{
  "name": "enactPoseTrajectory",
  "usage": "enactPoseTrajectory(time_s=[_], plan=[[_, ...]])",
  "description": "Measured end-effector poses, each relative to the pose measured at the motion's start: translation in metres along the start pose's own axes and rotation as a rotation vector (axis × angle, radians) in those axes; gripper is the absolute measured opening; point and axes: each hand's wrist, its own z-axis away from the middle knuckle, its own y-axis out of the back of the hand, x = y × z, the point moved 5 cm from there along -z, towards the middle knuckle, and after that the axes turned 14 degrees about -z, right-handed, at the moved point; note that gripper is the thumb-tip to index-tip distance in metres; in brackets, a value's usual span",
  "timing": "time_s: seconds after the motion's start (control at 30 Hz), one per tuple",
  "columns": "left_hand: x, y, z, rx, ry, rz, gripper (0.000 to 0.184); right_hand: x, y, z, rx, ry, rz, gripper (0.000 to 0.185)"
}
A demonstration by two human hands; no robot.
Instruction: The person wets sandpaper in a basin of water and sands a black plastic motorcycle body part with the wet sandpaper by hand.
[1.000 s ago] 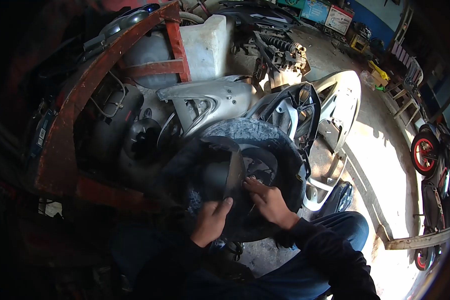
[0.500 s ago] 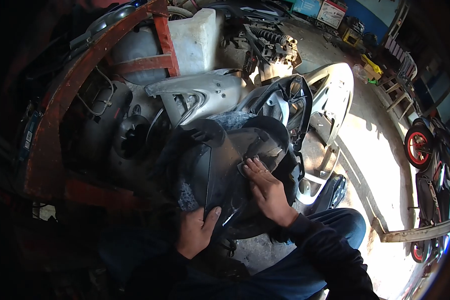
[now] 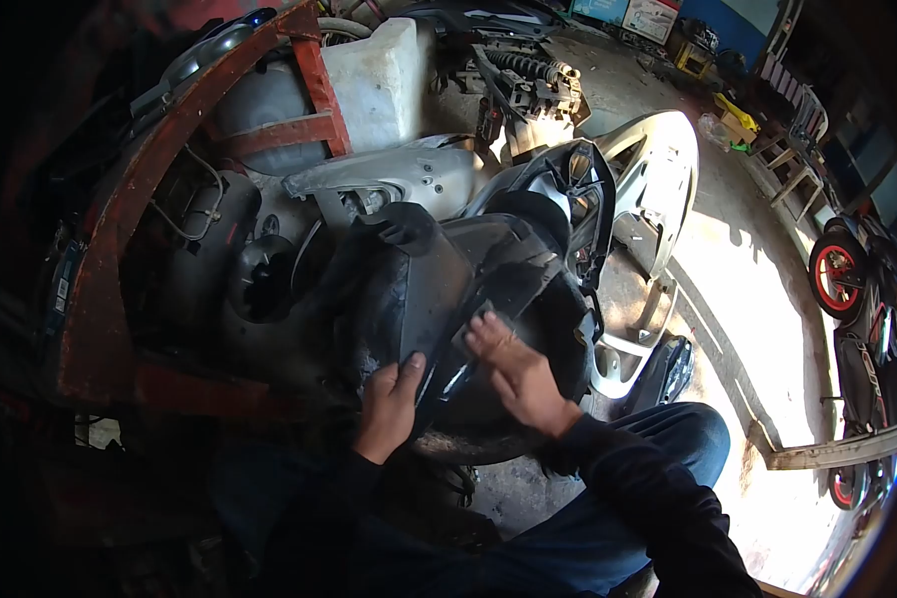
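Dull in patches and seemingly unfinished, the dark panel [image 3: 439,281] is clasped by the left hand [image 3: 388,409], while the right hand [image 3: 518,374] shows an indiscernible grip.

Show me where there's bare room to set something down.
The widest bare patch is the sunlit floor between the pale panel and motorcycle. A smaller one lies between the tire and the bent leg. It's crowded from the black panel in the left hand to the red frame.
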Motion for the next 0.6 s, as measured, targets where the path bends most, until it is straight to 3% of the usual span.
enactPoseTrajectory(time_s=[0.1,0.17,0.27,0.3,0.4,0.53,0.6], plan=[[0.003,0.004,0.003,-0.014,0.029,-0.002,0.056,0.057,0.036,-0.024,0.264,-0.185,0.008,0.047],[0.005,0.003,0.011,-0.011,0.035,-0.083,0.058,0.043,0.018,-0.012,0.189,-0.176,0.060,0.043],[0.008,0.003,0.018,0.020,-0.030,-0.093,0.059,-0.003,-0.006,0.002,-0.094,-0.081,-0.063,0.041],[0.006,0.004,0.021,0.051,-0.053,-0.084,0.059,0.016,-0.003,0.000,-0.100,-0.082,-0.067,0.041],[0.001,0.000,0.021,-0.015,0.001,-0.101,0.060,0.081,0.033,-0.015,0.172,-0.308,0.010,0.043],[0.002,0.006,0.016,-0.007,-0.011,-0.071,0.060,-0.002,-0.004,-0.009,-0.033,-0.062,-0.071,0.039],[0.003,0.007,0.015,-0.002,-0.017,-0.068,0.060,0.046,0.011,-0.018,0.055,-0.179,-0.085,0.040]])
